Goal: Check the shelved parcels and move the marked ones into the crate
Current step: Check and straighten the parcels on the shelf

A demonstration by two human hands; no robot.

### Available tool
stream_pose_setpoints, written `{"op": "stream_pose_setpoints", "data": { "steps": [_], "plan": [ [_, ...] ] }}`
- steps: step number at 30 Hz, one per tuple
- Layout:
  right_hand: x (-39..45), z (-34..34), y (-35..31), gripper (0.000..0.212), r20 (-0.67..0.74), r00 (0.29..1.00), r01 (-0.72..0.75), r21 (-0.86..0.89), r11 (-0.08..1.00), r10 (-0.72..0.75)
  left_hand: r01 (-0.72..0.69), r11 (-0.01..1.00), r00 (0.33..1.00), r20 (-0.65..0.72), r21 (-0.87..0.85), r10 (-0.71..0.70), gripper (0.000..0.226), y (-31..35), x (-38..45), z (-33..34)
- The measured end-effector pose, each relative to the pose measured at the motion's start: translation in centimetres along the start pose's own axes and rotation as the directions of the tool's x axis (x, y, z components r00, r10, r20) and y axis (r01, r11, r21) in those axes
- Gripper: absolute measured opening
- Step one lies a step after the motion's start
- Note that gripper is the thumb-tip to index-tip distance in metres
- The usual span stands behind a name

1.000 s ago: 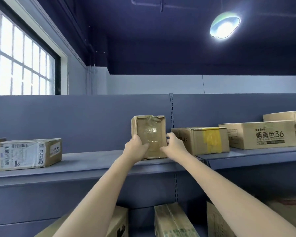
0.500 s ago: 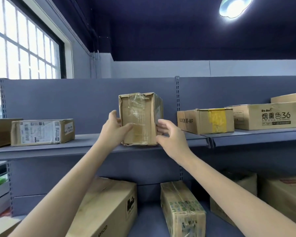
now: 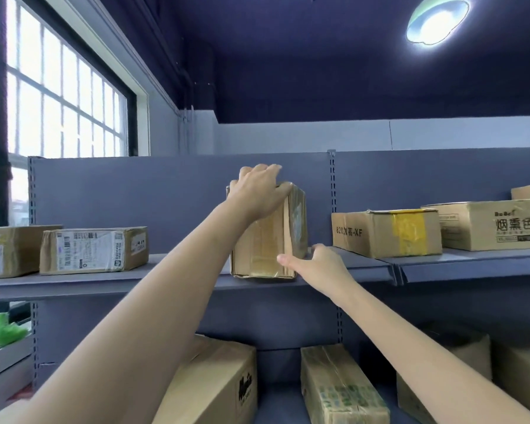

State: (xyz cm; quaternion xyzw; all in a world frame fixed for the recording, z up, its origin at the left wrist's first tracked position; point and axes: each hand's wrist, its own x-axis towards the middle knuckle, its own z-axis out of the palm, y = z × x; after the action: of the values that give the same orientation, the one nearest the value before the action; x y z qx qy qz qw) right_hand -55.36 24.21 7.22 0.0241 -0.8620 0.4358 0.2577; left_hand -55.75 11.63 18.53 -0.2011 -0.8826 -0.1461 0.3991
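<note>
head view: mid-frame, the parcel (image 3: 266,249) stands on end, left hand (image 3: 257,191) gripping its top, right hand (image 3: 317,266) pinching its lower-right edge.

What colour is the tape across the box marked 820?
Yellow; the tape on that box shows best in the head view.

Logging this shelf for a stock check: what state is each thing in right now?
upright parcel: stands on end on the shelf, taped shut, held by both hands
left hand: grips the parcel's top
right hand: holds its lower right edge
labelled parcel: lies flat, closed
yellow-taped box: lies flat, taped shut
ceiling lamp: lit
</note>
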Motion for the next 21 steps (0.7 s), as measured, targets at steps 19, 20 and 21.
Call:
{"op": "stream_pose_setpoints", "data": {
  "steps": [19,20,21],
  "plan": [
    [-3.9,2.0,-2.5,0.024,-0.007,0.973,0.132,0.834,0.536,-0.229,0.136,0.896,0.910,-0.305,-0.423,-0.282,0.037,-6.0,-11.4,-3.9],
    [-4.2,1.9,-2.9,0.028,-0.053,0.962,0.196,0.816,0.544,-0.267,0.132,0.879,0.910,-0.295,-0.458,-0.291,0.034,-6.2,-11.6,-4.1],
    [-4.4,1.8,-3.4,0.033,-0.096,0.948,0.257,0.796,0.548,-0.305,0.128,0.859,0.905,-0.296,-0.495,-0.305,0.031,-6.3,-11.9,-4.3]
  ]
}}
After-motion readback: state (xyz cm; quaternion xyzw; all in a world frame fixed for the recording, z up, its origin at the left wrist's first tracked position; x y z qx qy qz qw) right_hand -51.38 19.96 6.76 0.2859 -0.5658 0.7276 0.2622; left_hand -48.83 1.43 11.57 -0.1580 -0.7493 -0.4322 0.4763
